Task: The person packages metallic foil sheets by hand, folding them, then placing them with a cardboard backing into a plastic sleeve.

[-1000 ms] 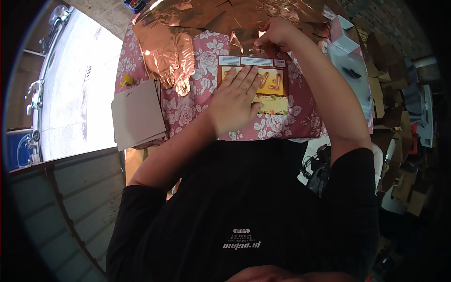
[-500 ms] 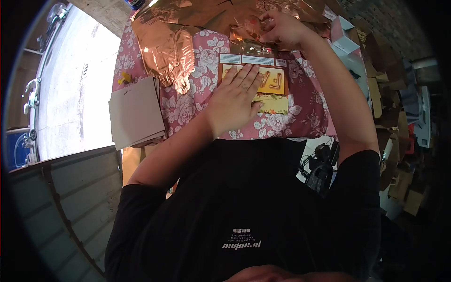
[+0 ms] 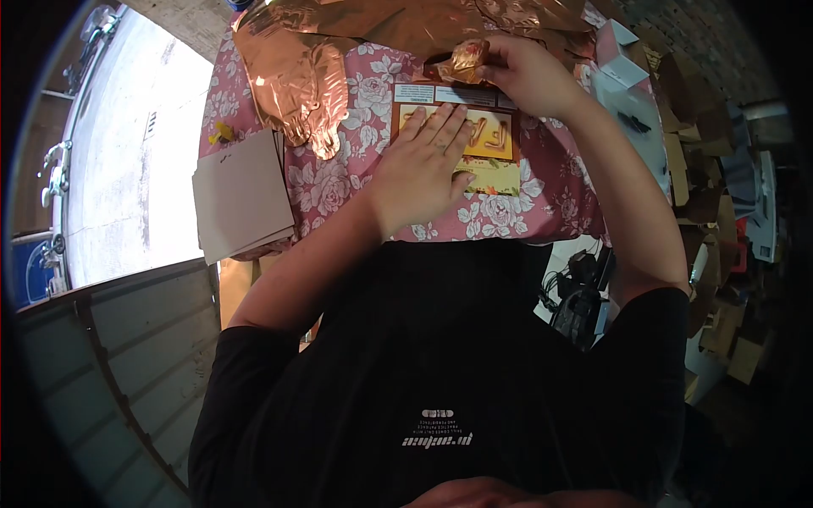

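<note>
My left hand (image 3: 419,173) lies flat, fingers extended, on a printed package (image 3: 491,179) with a yellow picture of balloon letters and a warning label along its far edge. Part of the picture is hidden under my fingers. Just beyond that edge, my right hand (image 3: 527,76) pinches a crumpled copper-coloured foil balloon (image 3: 468,59) between thumb and fingers. A dark gap shows by the package's far edge, under the foil. More copper foil (image 3: 309,85) spreads over the far and left parts of the table.
A pink floral cloth (image 3: 339,186) covers the table. Grey-brown cardboard sheets (image 3: 241,199) are stacked at its left edge, with a small yellow item (image 3: 222,133) behind them. A white box (image 3: 620,52) stands at the far right. Cardboard boxes (image 3: 703,195) crowd the right side.
My right hand has come slightly nearer and lower, and the foil it pinches is now bunched up closer to the package. My left hand stays flat on the package.
</note>
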`<move>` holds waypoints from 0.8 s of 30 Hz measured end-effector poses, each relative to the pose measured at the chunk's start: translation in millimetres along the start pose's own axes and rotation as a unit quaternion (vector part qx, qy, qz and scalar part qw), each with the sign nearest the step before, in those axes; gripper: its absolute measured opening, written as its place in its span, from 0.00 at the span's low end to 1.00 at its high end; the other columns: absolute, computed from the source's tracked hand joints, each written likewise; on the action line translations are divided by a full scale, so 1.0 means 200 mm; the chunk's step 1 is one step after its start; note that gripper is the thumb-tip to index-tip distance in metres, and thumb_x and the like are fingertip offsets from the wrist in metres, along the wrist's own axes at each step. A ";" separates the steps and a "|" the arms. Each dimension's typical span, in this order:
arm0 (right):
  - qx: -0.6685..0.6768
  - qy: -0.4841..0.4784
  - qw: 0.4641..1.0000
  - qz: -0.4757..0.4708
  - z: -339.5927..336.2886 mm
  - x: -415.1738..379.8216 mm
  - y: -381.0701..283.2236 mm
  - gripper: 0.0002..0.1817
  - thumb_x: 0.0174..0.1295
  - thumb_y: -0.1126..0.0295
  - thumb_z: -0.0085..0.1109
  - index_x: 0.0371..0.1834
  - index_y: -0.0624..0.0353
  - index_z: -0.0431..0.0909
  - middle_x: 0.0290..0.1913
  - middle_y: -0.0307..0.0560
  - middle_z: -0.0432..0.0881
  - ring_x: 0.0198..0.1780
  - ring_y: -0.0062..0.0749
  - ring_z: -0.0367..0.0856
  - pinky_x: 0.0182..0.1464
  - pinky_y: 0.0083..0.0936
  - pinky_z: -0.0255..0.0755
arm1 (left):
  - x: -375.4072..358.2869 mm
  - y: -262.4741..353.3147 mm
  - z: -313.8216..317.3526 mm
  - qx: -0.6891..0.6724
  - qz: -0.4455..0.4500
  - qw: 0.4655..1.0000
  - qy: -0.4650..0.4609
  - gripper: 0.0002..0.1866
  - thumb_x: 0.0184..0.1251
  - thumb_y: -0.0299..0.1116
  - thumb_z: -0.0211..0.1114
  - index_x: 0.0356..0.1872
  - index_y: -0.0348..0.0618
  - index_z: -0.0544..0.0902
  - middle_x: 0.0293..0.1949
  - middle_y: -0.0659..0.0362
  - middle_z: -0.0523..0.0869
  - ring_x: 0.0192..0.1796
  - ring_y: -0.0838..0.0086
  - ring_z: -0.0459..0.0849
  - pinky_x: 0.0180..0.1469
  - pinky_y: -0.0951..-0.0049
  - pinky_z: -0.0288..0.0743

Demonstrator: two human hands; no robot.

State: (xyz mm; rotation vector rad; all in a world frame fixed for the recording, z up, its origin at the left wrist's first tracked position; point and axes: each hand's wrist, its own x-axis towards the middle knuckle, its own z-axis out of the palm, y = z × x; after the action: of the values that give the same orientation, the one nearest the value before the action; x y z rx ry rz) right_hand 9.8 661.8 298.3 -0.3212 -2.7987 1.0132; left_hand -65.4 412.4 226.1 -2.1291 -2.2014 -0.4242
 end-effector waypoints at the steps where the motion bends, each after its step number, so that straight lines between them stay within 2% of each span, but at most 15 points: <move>1: 0.000 0.000 1.000 0.002 0.01 -0.04 -0.01 0.13 0.77 0.74 0.66 0.61 0.60 0.86 0.50 0.44 0.93 0.51 0.25 0.89 0.59 0.28 0.81 | 0.00 0.00 0.00 0.004 0.004 1.000 0.005 0.39 0.83 0.54 0.56 0.83 0.34 0.70 0.86 0.45 0.68 0.90 0.55 0.58 0.92 0.50 0.41; 5: -0.049 0.046 0.998 0.005 0.11 -0.24 -0.13 0.13 0.73 0.76 0.67 0.58 0.58 0.89 0.49 0.51 0.95 0.49 0.35 0.94 0.54 0.32 0.85 | 0.00 0.00 0.01 0.011 0.000 1.000 -0.007 0.40 0.83 0.55 0.55 0.84 0.34 0.69 0.85 0.45 0.70 0.89 0.55 0.61 0.92 0.50 0.42; 7: -0.070 0.036 0.996 0.050 0.21 -0.33 -0.13 0.14 0.69 0.77 0.69 0.56 0.59 0.90 0.48 0.52 0.95 0.51 0.42 0.95 0.53 0.35 0.86 | -0.01 0.00 0.04 0.016 -0.006 0.999 0.031 0.35 0.82 0.54 0.58 0.77 0.36 0.78 0.76 0.44 0.81 0.82 0.54 0.73 0.90 0.49 0.47; 8: -0.120 0.061 0.991 0.026 0.26 -0.36 -0.08 0.16 0.63 0.78 0.71 0.54 0.57 0.92 0.49 0.51 0.95 0.54 0.45 0.95 0.56 0.38 0.87 | -0.01 0.00 0.02 0.016 -0.007 0.999 0.030 0.35 0.82 0.54 0.58 0.77 0.36 0.78 0.76 0.44 0.81 0.82 0.54 0.73 0.90 0.49 0.47; 10: -0.155 0.107 0.981 -0.036 0.34 -0.39 -0.03 0.17 0.61 0.78 0.71 0.53 0.55 0.93 0.50 0.49 0.95 0.55 0.45 0.94 0.57 0.38 0.88 | 0.00 0.02 -0.06 -0.056 -0.035 0.997 -0.041 0.25 0.78 0.49 0.64 0.62 0.39 0.88 0.59 0.49 0.90 0.66 0.57 0.87 0.80 0.51 0.68; 11: -0.191 0.152 0.965 -0.098 0.35 -0.40 -0.04 0.18 0.60 0.77 0.72 0.53 0.53 0.94 0.50 0.48 0.95 0.56 0.44 0.94 0.58 0.39 0.88 | -0.01 0.02 -0.04 -0.056 -0.035 0.997 -0.043 0.25 0.78 0.49 0.64 0.62 0.39 0.88 0.59 0.49 0.90 0.66 0.57 0.87 0.80 0.51 0.68; 13: -0.201 0.154 0.962 -0.101 0.35 -0.42 -0.06 0.18 0.58 0.77 0.71 0.52 0.52 0.94 0.52 0.46 0.95 0.57 0.41 0.93 0.59 0.38 0.89 | -0.04 0.00 0.03 -0.074 0.082 0.992 0.058 0.14 0.72 0.43 0.73 0.48 0.44 0.91 0.46 0.54 0.90 0.50 0.59 0.92 0.58 0.55 0.86; 14: -0.217 0.152 0.959 -0.101 0.36 -0.43 -0.08 0.18 0.58 0.77 0.70 0.52 0.52 0.94 0.53 0.45 0.95 0.57 0.42 0.93 0.59 0.38 0.89 | -0.07 0.02 0.01 -0.073 0.083 0.992 0.058 0.14 0.72 0.43 0.73 0.48 0.44 0.91 0.46 0.54 0.90 0.50 0.59 0.92 0.58 0.55 0.86; 16: -0.234 0.150 0.955 -0.104 0.37 -0.43 -0.11 0.18 0.58 0.77 0.70 0.52 0.53 0.94 0.53 0.44 0.94 0.56 0.42 0.93 0.58 0.37 0.89 | -0.12 0.08 -0.08 -0.055 0.193 0.975 0.099 0.07 0.70 0.38 0.73 0.42 0.48 0.93 0.46 0.58 0.92 0.44 0.64 0.92 0.45 0.62 0.87; 17: -0.239 0.150 0.954 -0.103 0.37 -0.43 -0.12 0.17 0.58 0.77 0.70 0.51 0.53 0.95 0.54 0.44 0.94 0.56 0.41 0.93 0.58 0.36 0.89 | -0.11 0.07 -0.12 -0.055 0.194 0.974 0.100 0.07 0.70 0.38 0.73 0.42 0.48 0.93 0.46 0.58 0.92 0.44 0.64 0.92 0.45 0.62 0.87; 19: -0.244 0.150 0.953 -0.099 0.37 -0.44 -0.12 0.17 0.58 0.76 0.70 0.50 0.52 0.95 0.54 0.43 0.93 0.56 0.40 0.92 0.57 0.36 0.89 | -0.04 0.03 -0.19 -0.082 0.187 0.956 0.210 0.17 0.72 0.37 0.69 0.56 0.40 0.89 0.57 0.53 0.90 0.63 0.59 0.90 0.65 0.58 0.84; 20: -0.236 0.145 0.957 -0.087 0.37 -0.44 -0.12 0.16 0.58 0.75 0.70 0.50 0.52 0.95 0.54 0.42 0.93 0.57 0.41 0.92 0.57 0.36 0.88 | 0.01 0.01 -0.21 -0.083 0.187 0.957 0.208 0.17 0.72 0.37 0.69 0.56 0.40 0.89 0.57 0.53 0.90 0.63 0.59 0.90 0.65 0.58 0.84; 22: -0.227 0.139 0.961 -0.078 0.37 -0.44 -0.12 0.16 0.58 0.74 0.71 0.49 0.53 0.95 0.54 0.42 0.93 0.57 0.41 0.91 0.56 0.36 0.88 | 0.16 -0.07 -0.22 -0.070 0.028 0.975 0.207 0.25 0.78 0.38 0.62 0.70 0.36 0.82 0.74 0.46 0.82 0.81 0.55 0.76 0.82 0.53 0.69; 23: -0.238 0.120 0.961 -0.075 0.37 -0.43 -0.12 0.15 0.58 0.73 0.71 0.50 0.54 0.94 0.55 0.43 0.93 0.57 0.43 0.91 0.58 0.37 0.88 | 0.19 -0.13 -0.17 -0.069 0.027 0.975 0.208 0.25 0.78 0.38 0.62 0.70 0.36 0.82 0.74 0.46 0.82 0.81 0.55 0.76 0.82 0.53 0.69; 24: -0.249 0.101 0.961 -0.071 0.36 -0.43 -0.13 0.15 0.58 0.73 0.71 0.50 0.56 0.94 0.55 0.45 0.93 0.58 0.45 0.90 0.59 0.39 0.87 | 0.19 -0.21 -0.08 -0.061 0.038 0.988 0.133 0.28 0.80 0.39 0.60 0.75 0.35 0.77 0.80 0.45 0.76 0.85 0.55 0.68 0.87 0.53 0.59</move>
State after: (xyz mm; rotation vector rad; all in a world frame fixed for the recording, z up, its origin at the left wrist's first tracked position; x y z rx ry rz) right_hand 73.3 577.4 253.8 -0.2548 -2.7954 0.2160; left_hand -110.3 446.1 242.7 -2.0623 -1.9893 -0.8064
